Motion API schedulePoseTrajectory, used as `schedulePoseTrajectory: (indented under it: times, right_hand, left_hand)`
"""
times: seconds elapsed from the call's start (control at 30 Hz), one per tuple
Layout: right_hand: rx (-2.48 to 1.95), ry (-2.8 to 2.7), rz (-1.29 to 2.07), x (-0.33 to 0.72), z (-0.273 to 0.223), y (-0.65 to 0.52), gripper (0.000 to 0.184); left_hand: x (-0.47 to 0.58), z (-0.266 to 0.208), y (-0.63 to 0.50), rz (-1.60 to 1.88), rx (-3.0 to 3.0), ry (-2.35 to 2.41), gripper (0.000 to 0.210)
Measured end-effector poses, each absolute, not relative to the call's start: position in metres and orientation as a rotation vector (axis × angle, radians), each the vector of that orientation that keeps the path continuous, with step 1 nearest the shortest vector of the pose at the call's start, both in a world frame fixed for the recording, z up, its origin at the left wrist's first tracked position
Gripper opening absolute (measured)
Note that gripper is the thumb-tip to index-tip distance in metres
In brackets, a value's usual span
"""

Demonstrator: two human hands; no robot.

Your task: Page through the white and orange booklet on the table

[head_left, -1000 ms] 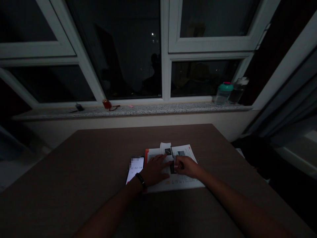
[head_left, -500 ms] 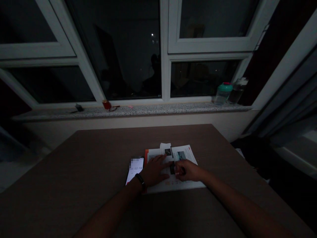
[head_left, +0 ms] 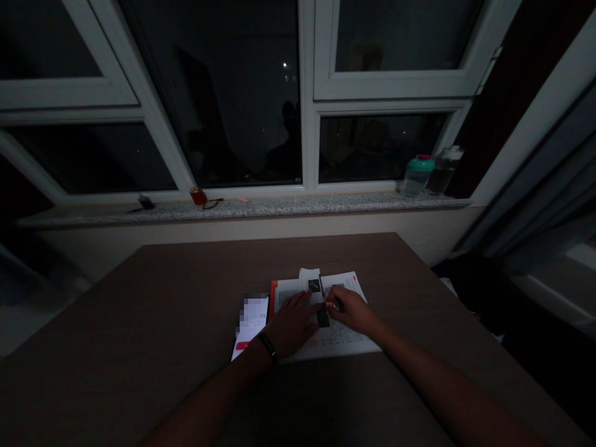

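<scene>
A printed page or booklet (head_left: 351, 341) with an orange-red left edge lies on the table. On it rests a narrow paper strip (head_left: 309, 273) with dark pictures, its far end sticking out past the page's top edge. My left hand (head_left: 294, 320), a dark band on its wrist, lies flat with fingers spread over the strip and page. Just right of those fingertips, my right hand (head_left: 347, 307) is closed in a pinch at the strip's right edge. Something small and pale shows at its fingertips; I cannot make out what it is.
A lit phone (head_left: 251, 320) lies left of the page, partly behind my left wrist. The brown table (head_left: 186, 298) reaches toward the windowsill (head_left: 279, 206). On the sill stand a teal-lidded bottle (head_left: 419, 174), a second clear bottle (head_left: 444, 171) and a small red item (head_left: 198, 197).
My right hand has moved slightly away from me along the strip, from a fist-like grip to a fingertip pinch. The left hand stays on the page. The phone's screen display has changed.
</scene>
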State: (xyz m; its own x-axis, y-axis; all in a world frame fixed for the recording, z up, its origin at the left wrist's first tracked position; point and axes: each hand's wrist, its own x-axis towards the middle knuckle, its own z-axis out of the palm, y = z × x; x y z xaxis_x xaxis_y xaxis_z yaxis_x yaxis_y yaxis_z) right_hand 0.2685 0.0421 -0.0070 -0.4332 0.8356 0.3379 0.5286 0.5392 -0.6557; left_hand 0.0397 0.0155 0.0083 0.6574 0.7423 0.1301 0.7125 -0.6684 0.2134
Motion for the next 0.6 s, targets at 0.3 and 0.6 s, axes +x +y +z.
schedulePoseTrajectory:
  times: [0.3,0.6]
  right_hand:
    - [-0.950,-2.271,0.613,0.270,0.000,0.035,0.013]
    - [-0.890,-2.323,0.628,0.270,0.006,0.032,0.013]
  left_hand:
    - [0.045,0.015,0.013,0.365,2.704,1.146,0.048]
    - [0.046,0.019,0.012,0.391,2.663,1.043,0.049]
